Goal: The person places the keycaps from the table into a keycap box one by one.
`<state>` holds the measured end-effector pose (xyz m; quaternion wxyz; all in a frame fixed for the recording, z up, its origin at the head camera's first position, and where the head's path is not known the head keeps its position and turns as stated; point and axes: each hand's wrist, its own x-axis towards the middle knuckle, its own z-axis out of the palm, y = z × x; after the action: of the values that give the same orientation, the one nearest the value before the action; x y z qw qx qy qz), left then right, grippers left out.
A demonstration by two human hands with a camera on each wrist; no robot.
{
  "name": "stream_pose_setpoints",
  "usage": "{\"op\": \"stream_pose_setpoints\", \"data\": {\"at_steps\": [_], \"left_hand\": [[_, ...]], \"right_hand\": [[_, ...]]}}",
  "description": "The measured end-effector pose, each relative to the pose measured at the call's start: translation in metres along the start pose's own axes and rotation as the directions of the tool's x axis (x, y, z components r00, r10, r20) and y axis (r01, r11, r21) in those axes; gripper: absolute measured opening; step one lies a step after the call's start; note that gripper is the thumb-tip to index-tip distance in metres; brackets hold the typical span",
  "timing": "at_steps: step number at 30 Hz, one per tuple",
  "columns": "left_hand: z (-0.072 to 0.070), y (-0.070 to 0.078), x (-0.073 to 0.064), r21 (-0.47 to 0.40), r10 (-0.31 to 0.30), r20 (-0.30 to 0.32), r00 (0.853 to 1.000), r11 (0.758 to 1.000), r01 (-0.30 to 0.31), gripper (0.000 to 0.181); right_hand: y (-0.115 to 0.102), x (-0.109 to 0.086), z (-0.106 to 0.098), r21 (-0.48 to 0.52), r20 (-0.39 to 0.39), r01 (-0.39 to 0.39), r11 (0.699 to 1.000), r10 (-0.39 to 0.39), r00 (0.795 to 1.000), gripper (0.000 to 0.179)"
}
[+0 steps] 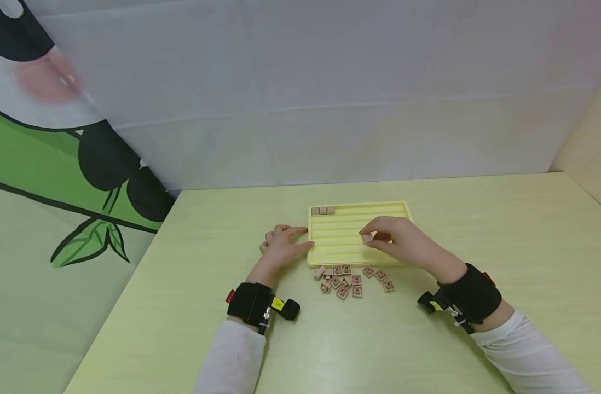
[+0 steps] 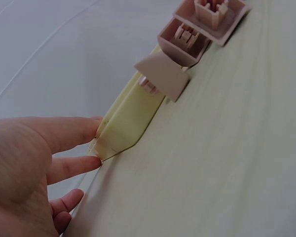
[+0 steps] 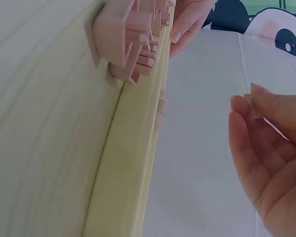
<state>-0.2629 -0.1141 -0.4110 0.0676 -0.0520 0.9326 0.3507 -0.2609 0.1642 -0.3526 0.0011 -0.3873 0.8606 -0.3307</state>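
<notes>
A pale yellow ridged tray point(image 1: 337, 241) lies on the table. My right hand point(image 1: 396, 239) is above its right half, pinching a small pink keycap point(image 1: 367, 238) between thumb and fingertips. In the right wrist view, the fingers partly hide that keycap point(image 3: 257, 110). My left hand point(image 1: 282, 249) rests at the tray's left side, fingers extended and touching its edge, as the left wrist view also shows at the tray corner point(image 2: 119, 129). Three keycaps point(image 1: 323, 210) stand in a row in the tray's top left slot.
Several loose keycaps point(image 1: 342, 293) are scattered along the tray's near side, some upturned with their hollow undersides and stems showing. The table point(image 1: 359, 350) meets a pale cloth backdrop point(image 1: 290, 148) behind the tray. A panel point(image 1: 593, 137) borders the right side.
</notes>
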Motion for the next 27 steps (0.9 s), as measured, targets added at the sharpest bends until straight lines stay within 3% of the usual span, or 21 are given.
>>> {"op": "stream_pose_setpoints", "data": {"at_steps": [11,16,22,27], "left_hand": [[0.008,0.001,0.003,-0.027,0.022,0.01,1.0,0.999,-0.022,0.053],[0.01,0.002,0.006,-0.026,0.018,-0.009,1.0,1.0,-0.018,0.053],[0.012,0.004,0.008,-0.023,0.023,-0.004,1.0,0.999,-0.023,0.052],[0.012,0.007,0.007,-0.025,0.026,-0.001,1.0,0.999,-0.026,0.053]], "right_hand": [[0.007,0.007,-0.006,-0.046,0.009,-0.032,0.998,0.032,0.999,0.014],[0.009,0.031,-0.019,-0.114,0.023,-0.004,0.993,0.007,1.0,0.013],[0.016,0.058,-0.03,-0.172,0.053,-0.059,0.983,0.069,0.996,0.014],[0.028,0.077,-0.025,-0.189,0.063,-0.108,0.976,0.122,0.991,0.012]]}}
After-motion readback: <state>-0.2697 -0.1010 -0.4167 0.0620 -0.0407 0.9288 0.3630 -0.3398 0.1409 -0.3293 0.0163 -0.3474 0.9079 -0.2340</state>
